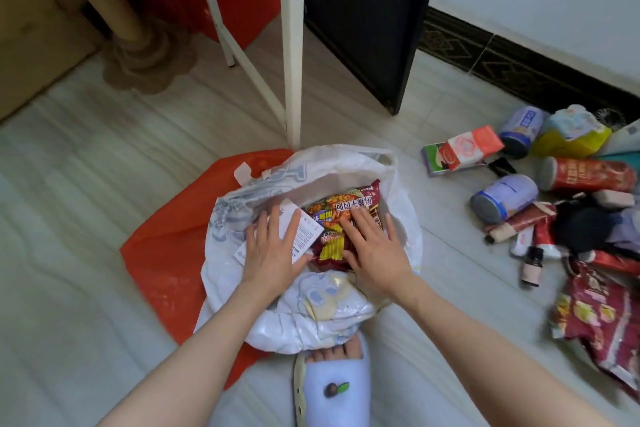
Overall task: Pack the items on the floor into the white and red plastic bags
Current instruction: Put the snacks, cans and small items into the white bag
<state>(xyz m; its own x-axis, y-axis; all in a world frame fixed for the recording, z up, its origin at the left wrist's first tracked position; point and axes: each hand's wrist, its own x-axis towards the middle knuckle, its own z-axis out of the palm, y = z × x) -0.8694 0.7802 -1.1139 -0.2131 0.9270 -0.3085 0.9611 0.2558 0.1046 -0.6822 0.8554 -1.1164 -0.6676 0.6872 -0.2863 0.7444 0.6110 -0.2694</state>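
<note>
White plastic bag lies open-mouthed on the floor, on top of the flat red plastic bag. Both sit just in front of a foot in a white slipper.

Left hand: fingers spread and straight, palm pressing a white packet with small printed text, too fine to read. Right hand: likewise spread flat, pressing a red instant-noodle packet. Its label carries Chinese characters; I cannot make them out reliably. Neither hand curls round anything. Judgement: flat palms are settling the two packets low and side by side in the bag, leaving room above.

Unpacked pile, right of scene, well apart from the bags: red-and-white carton, lilac can on its side, red tube canister, small brown bottle, red snack bag nearest. Task early; red bag appears empty.
</note>
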